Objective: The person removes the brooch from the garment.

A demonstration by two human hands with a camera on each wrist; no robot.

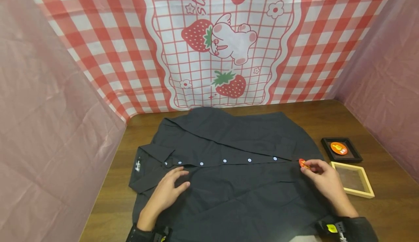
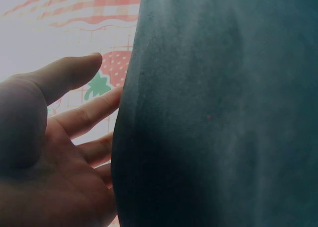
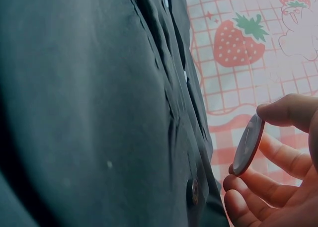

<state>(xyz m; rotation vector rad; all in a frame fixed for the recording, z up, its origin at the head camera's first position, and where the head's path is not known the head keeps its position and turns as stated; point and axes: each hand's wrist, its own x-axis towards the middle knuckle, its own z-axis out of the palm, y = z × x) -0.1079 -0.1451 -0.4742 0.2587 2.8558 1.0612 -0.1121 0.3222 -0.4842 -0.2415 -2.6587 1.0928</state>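
A dark grey button-up shirt (image 1: 235,191) lies spread on the table, its collar (image 1: 147,165) to the left and a row of pale buttons (image 1: 224,161) across the middle. Between thumb and fingertips, my right hand (image 1: 324,180) pinches a round red-orange pin badge (image 1: 302,163) over the shirt's hem end. The right wrist view shows the grey back of this badge (image 3: 248,145) with its pin. My left hand (image 1: 168,191) is over the shirt near the collar, fingers relaxed and holding nothing.
To the right of the shirt, a black square tray (image 1: 355,158) holds another round orange badge (image 1: 338,148). Nearer stands a pale wood-rimmed tray (image 1: 368,189). A strawberry-print cloth (image 1: 222,78) hangs behind the wooden table (image 1: 108,198), with pink cloth (image 1: 49,107) at both sides.
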